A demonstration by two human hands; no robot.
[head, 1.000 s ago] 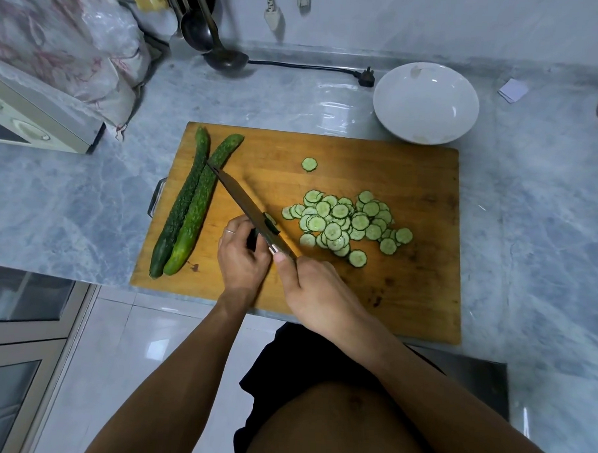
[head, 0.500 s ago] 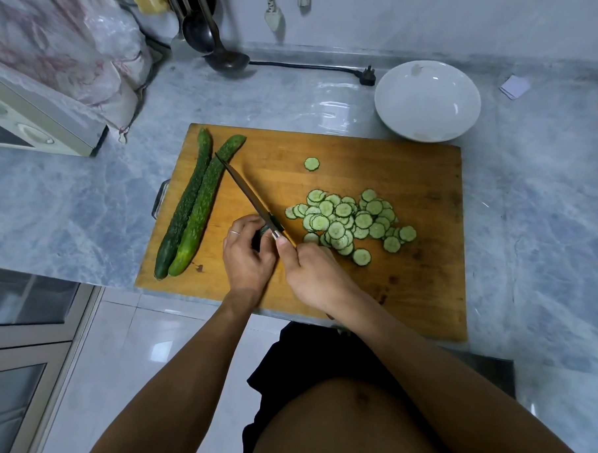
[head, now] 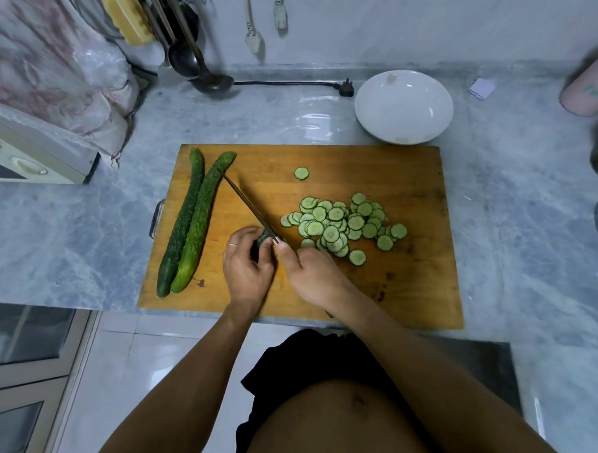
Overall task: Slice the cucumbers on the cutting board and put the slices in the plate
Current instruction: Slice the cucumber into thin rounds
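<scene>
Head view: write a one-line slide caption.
Left hand holds a cucumber stub, right hand slices with knife; plate empty.

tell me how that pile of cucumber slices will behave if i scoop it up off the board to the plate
The cucumber slices look thin and freshly cut, so they are probably wet, slippery and light. They lie loosely overlapped on the cutting board, so the pile will likely scatter rather than lift together. One slice already sits apart; round discs like these may roll if tipped on edge.
</scene>
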